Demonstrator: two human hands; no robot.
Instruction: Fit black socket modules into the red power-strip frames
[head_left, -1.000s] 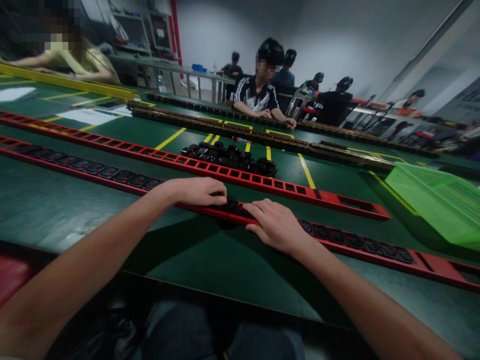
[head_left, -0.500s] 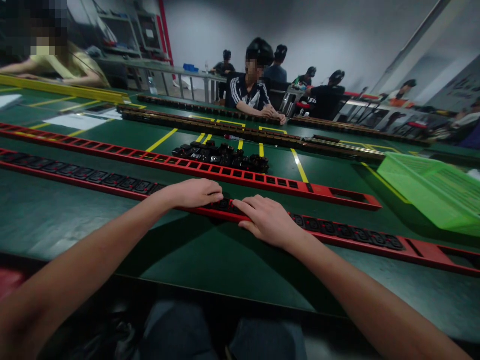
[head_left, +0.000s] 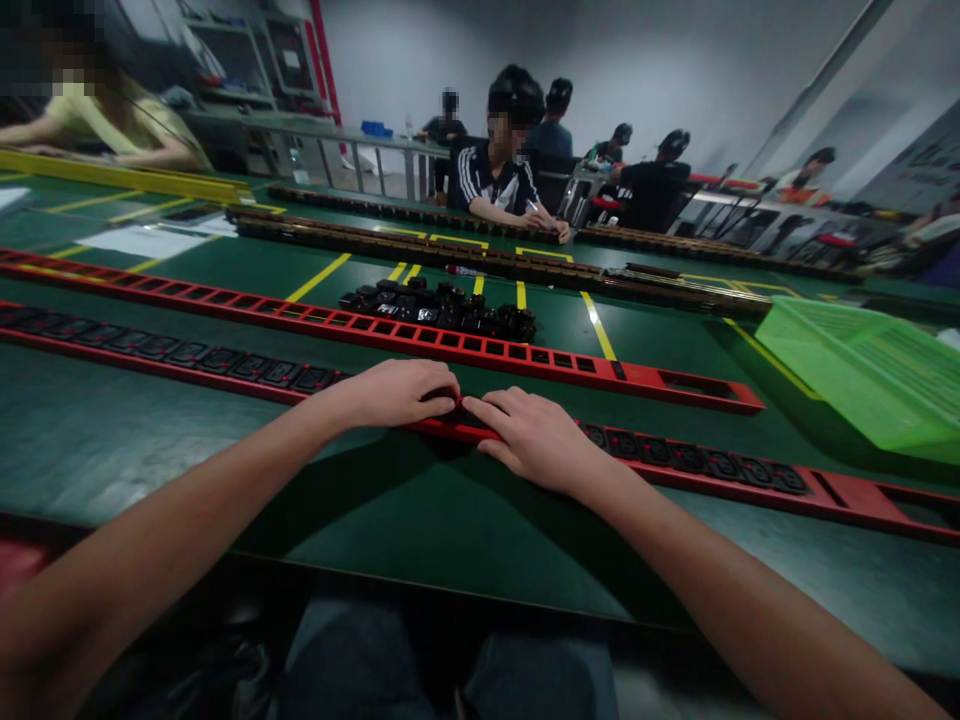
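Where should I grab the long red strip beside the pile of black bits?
I'd pinch the farther red strip by its long edges near the right end, from above: it lies flat, it's narrow, and the nearer red strip lies in front of it. It runs out of view at the left, so gripping a second spot probably helps.

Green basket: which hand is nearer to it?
Right. The right hand is at the near red rail, to the left of the green basket; the left hand is farther left along that rail.
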